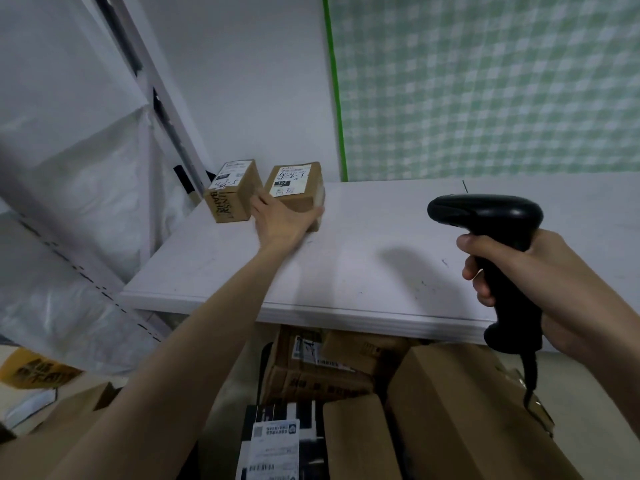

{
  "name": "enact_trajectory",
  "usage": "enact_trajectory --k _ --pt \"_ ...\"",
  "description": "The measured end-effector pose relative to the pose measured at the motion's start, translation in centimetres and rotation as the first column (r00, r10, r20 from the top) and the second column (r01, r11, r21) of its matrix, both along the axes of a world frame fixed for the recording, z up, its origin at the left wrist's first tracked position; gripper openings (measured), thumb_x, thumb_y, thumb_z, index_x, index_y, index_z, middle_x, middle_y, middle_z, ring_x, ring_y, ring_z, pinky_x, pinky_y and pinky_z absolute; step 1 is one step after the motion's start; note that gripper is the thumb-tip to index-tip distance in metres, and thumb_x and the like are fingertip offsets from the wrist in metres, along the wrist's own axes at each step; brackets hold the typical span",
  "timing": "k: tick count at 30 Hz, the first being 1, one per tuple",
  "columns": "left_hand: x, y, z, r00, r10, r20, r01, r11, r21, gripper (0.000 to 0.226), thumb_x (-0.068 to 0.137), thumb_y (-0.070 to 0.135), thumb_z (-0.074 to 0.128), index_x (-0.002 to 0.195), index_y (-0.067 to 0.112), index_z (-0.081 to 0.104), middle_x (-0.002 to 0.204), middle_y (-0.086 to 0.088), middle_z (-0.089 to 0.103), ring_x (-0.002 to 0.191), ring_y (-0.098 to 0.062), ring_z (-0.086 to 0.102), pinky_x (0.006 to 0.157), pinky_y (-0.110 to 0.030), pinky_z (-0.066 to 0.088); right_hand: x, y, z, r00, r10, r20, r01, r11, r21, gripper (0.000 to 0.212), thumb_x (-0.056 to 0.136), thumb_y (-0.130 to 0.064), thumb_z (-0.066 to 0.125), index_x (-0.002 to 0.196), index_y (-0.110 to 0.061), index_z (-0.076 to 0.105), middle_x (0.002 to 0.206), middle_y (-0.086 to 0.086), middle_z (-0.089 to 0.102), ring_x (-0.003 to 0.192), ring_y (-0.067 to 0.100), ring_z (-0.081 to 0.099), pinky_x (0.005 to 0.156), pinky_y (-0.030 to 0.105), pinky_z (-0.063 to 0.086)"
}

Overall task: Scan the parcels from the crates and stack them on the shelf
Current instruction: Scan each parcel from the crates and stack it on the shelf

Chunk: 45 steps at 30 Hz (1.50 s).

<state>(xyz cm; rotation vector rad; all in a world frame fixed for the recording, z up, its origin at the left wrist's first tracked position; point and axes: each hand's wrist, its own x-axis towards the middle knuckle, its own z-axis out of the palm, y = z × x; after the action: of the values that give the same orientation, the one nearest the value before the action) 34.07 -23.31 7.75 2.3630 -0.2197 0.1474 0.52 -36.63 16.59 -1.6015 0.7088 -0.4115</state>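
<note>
Left arm: stretched forward and up across the white shelf, forearm bare, wrist just over the board.
Left hand: my fingers wrap the near side of the right parcel, thumb on its left edge toward the neighbouring box; I am holding it as it sits on the shelf.
Right parcel: a small brown carton at the back left of the shelf, white label up with handwriting and a black "122" tag.
Left parcel: a similar carton just beside it on the left, label up, marker writing on its front face; I cannot tell whether the two touch.
Right arm: bent, raised at the right over the shelf's front edge.
Right hand: my fingers are curled tight round the handle of the black scanner, head pointing left, cable hanging below.
Crate below: a dark rim under the shelf, packed with brown cartons and labelled parcels, barcodes showing.
Backdrop: green checked cloth on the wall to the right.
</note>
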Motion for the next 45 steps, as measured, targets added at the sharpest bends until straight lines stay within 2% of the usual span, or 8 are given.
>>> enact_trajectory --k 14,19,24,29,34,40,43,45 --pt "5.7 0.7 1.6 0.994 0.104 0.014 -0.105 0.970 0.218 0.123 0.079 0.065 0.074 0.159 -0.003 0.010 0.163 -0.020 0.018 0.150 -0.036 0.022 0.121 -0.047 0.026 0.2 0.0 -1.3 1.000 0.018 0.010 -0.018 1.000 -0.011 0.021 0.093 -0.020 0.068 0.083 -0.002 0.067 0.058 0.003 0.063 0.046 0.015 0.052 0.042 0.020 0.041" --pt "0.3 4.5 2.1 0.999 0.034 -0.032 -0.029 0.987 0.156 0.138 0.069 0.072 0.076 0.160 -0.002 0.005 0.164 -0.020 0.016 0.153 -0.036 0.016 0.125 -0.047 0.022 -2.1 1.5 -1.7 0.998 0.061 -0.012 -0.061 0.998 -0.031 0.021 0.094 -0.020 0.068 0.083 -0.003 0.067 0.057 0.002 0.063 0.044 0.012 0.052 0.041 0.019 0.042" --pt "-12.2 10.9 0.5 0.998 -0.052 -0.027 0.054 0.995 0.085 0.117 0.083 0.057 0.076 0.160 -0.002 0.010 0.164 -0.018 0.016 0.152 -0.033 0.023 0.124 -0.041 0.026 -5.2 3.4 -2.4 0.993 0.109 -0.032 -0.112 0.990 -0.087 0.019 0.092 -0.022 0.070 0.089 -0.003 0.070 0.068 0.006 0.069 0.049 0.014 0.056 0.047 0.023 0.048" --pt "-23.4 16.7 -3.6 0.968 -0.100 -0.231 0.154 0.961 0.230 0.110 0.085 0.059 0.071 0.158 -0.004 0.018 0.163 -0.023 0.021 0.149 -0.037 0.028 0.116 -0.046 0.035 -7.1 4.5 -3.1 0.991 0.126 -0.038 -0.130 0.984 -0.124 0.018 0.091 -0.023 0.070 0.097 -0.007 0.071 0.071 0.007 0.069 0.051 0.014 0.058 0.056 0.032 0.050" --pt "-28.2 21.1 -7.8 0.855 0.061 -0.515 0.216 0.861 0.460 0.090 0.084 0.071 0.066 0.135 -0.003 0.055 0.138 -0.021 0.058 0.126 -0.034 0.056 0.103 -0.036 0.047 -8.7 4.8 -3.6 0.990 0.136 -0.027 -0.138 0.983 -0.122 0.015 0.091 -0.024 0.071 0.095 -0.009 0.070 0.073 0.007 0.069 0.056 0.018 0.058 0.066 0.039 0.051" --pt "-30.7 22.5 -9.2 0.741 0.024 -0.671 0.162 0.964 0.213 0.050 0.084 0.040 0.083 0.120 0.008 0.068 0.121 -0.006 0.068 0.111 -0.025 0.064 0.085 -0.026 0.049 -9.4 5.0 -4.2 0.991 0.129 -0.014 -0.130 0.985 -0.109 0.014 0.090 -0.023 0.071 0.096 -0.010 0.069 0.069 0.006 0.066 0.054 0.019 0.056 0.058 0.033 0.048" --pt "-31.4 22.3 -10.3 0.694 -0.022 -0.720 0.032 0.999 0.001 0.025 0.084 0.023 0.085 0.095 0.016 0.064 0.100 -0.002 0.070 0.076 -0.009 0.061 0.052 -0.015 0.050 -9.4 4.7 -4.3 0.992 0.129 -0.013 -0.130 0.986 -0.100 0.012 0.089 -0.023 0.071 0.093 -0.012 0.068 0.069 0.006 0.067 0.052 0.018 0.055 0.057 0.032 0.047" --pt "-32.1 22.5 -10.6 0.648 -0.044 -0.760 -0.051 0.994 -0.101 0.035 0.083 0.019 0.085 0.103 0.017 0.056 0.095 0.003 0.064 0.075 -0.007 0.058 0.051 -0.019 0.051 -9.4 4.6 -4.4 0.991 0.133 -0.009 -0.133 0.987 -0.094 0.012 0.090 -0.023 0.071 0.092 -0.011 0.067 0.069 0.007 0.067 0.052 0.018 0.055 0.057 0.033 0.047"
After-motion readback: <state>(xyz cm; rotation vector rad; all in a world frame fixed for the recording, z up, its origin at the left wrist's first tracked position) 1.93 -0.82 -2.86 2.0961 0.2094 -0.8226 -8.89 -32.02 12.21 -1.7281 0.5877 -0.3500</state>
